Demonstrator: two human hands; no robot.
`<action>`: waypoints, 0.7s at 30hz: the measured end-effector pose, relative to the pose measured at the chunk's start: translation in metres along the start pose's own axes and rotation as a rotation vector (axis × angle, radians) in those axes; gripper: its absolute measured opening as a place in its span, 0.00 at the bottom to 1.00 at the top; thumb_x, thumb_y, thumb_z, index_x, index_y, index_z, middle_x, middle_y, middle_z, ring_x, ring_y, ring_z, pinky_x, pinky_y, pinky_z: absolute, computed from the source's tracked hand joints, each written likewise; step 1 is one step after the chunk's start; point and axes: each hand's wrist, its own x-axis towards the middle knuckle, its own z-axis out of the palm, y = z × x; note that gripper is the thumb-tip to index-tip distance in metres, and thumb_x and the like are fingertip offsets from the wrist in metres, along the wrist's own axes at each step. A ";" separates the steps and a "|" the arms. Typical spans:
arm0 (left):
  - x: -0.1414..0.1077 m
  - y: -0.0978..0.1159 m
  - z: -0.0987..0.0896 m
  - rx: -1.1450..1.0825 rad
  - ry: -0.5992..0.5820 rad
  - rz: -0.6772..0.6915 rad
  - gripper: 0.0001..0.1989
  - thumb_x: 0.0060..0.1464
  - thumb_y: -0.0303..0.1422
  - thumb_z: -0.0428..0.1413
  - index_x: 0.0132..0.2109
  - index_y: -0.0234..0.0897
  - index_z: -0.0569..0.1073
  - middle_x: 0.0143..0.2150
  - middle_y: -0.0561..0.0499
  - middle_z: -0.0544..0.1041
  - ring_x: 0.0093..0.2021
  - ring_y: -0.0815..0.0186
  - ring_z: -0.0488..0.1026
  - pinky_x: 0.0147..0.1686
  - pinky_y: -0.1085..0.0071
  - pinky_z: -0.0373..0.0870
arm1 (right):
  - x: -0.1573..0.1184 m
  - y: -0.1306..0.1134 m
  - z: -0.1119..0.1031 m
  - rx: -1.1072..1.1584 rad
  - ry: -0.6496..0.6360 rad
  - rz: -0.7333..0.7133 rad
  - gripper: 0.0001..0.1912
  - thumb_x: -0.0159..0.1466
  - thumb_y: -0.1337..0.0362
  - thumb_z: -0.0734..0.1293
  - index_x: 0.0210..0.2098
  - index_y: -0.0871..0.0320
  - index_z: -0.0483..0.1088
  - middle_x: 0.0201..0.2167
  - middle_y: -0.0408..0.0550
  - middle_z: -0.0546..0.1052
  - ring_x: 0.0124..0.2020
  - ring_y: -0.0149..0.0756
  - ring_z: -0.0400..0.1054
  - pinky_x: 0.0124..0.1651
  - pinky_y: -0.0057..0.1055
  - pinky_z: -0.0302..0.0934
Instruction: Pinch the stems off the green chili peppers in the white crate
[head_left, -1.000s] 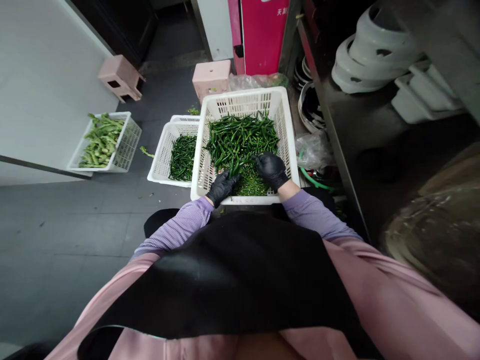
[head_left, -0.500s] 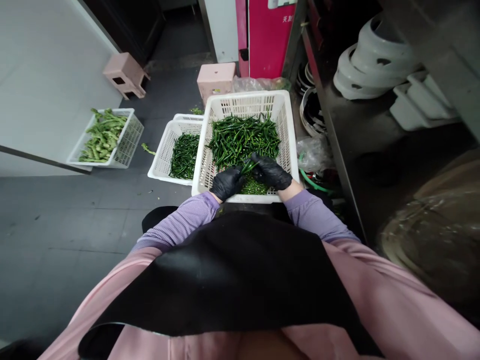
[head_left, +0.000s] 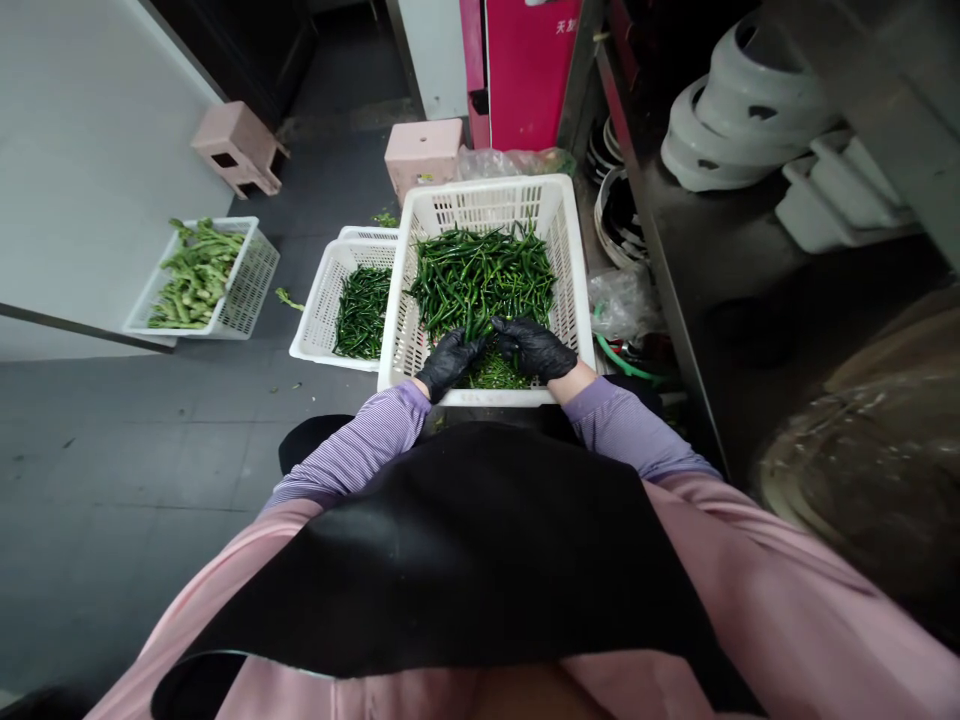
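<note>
Both my hands wear black gloves and are over the near part of a large white slotted basket (head_left: 581, 300). Long green peppers (head_left: 484, 272) are heaped in its far and middle part, and small green stem pieces (head_left: 495, 372) lie near its front wall. My left hand (head_left: 450, 362) is closed on a few green peppers that stick up between the hands. My right hand (head_left: 534, 348) is just beside it, fingers bent in by the same peppers; what it grips is too small to make out.
A smaller white basket (head_left: 315, 310) of green peppers adjoins on the left. Farther left stands a basket (head_left: 259, 270) of pale green pods. Two pink stools (head_left: 424, 150) are behind. A metal shelf (head_left: 667, 270) with white containers (head_left: 750, 110) runs along the right.
The view has shifted slightly. My hands have moved a little apart, and the peppers between them now point more upright, nearer my left hand.
</note>
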 end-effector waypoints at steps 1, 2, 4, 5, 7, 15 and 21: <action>0.000 0.001 0.002 0.025 -0.006 0.000 0.32 0.53 0.54 0.74 0.56 0.36 0.85 0.49 0.42 0.89 0.58 0.49 0.83 0.64 0.52 0.77 | -0.001 -0.001 0.004 0.011 0.009 0.024 0.29 0.56 0.46 0.83 0.23 0.50 0.62 0.18 0.35 0.60 0.22 0.31 0.55 0.27 0.33 0.59; -0.001 0.002 0.004 0.055 -0.007 -0.004 0.31 0.53 0.53 0.74 0.55 0.36 0.85 0.49 0.42 0.89 0.58 0.48 0.82 0.65 0.52 0.77 | -0.002 -0.003 0.007 0.002 0.033 0.021 0.29 0.57 0.47 0.83 0.23 0.50 0.62 0.19 0.35 0.60 0.23 0.31 0.55 0.28 0.33 0.58; -0.001 0.002 0.006 0.108 0.016 -0.028 0.29 0.53 0.51 0.74 0.53 0.35 0.86 0.49 0.41 0.89 0.58 0.47 0.82 0.65 0.51 0.77 | -0.002 -0.008 0.010 -0.105 0.141 -0.089 0.23 0.58 0.54 0.82 0.24 0.51 0.65 0.22 0.37 0.66 0.27 0.34 0.60 0.33 0.34 0.61; -0.002 0.002 0.006 0.118 0.043 -0.038 0.28 0.54 0.51 0.74 0.53 0.34 0.86 0.49 0.40 0.89 0.58 0.47 0.82 0.65 0.51 0.77 | -0.001 -0.010 0.009 -0.203 0.213 -0.181 0.19 0.58 0.58 0.81 0.25 0.51 0.67 0.25 0.39 0.68 0.30 0.36 0.62 0.37 0.36 0.63; -0.002 0.001 0.004 0.096 0.103 -0.050 0.28 0.55 0.52 0.73 0.52 0.34 0.85 0.48 0.41 0.88 0.57 0.49 0.83 0.63 0.52 0.78 | -0.001 -0.015 0.003 -0.428 0.334 -0.328 0.17 0.57 0.65 0.80 0.25 0.50 0.68 0.27 0.41 0.71 0.35 0.40 0.63 0.43 0.38 0.64; -0.006 0.003 0.003 -0.084 0.002 -0.024 0.39 0.53 0.58 0.73 0.62 0.37 0.81 0.56 0.38 0.86 0.61 0.47 0.80 0.62 0.50 0.79 | -0.006 -0.008 0.005 -0.282 0.028 -0.124 0.33 0.58 0.34 0.80 0.20 0.51 0.66 0.19 0.39 0.64 0.26 0.33 0.56 0.32 0.37 0.57; -0.003 -0.003 0.008 -0.150 -0.055 0.020 0.40 0.48 0.57 0.75 0.60 0.35 0.82 0.52 0.38 0.88 0.58 0.44 0.83 0.59 0.50 0.81 | 0.001 0.003 0.017 -0.190 0.171 -0.266 0.26 0.52 0.40 0.81 0.26 0.53 0.72 0.27 0.42 0.74 0.32 0.36 0.65 0.38 0.37 0.66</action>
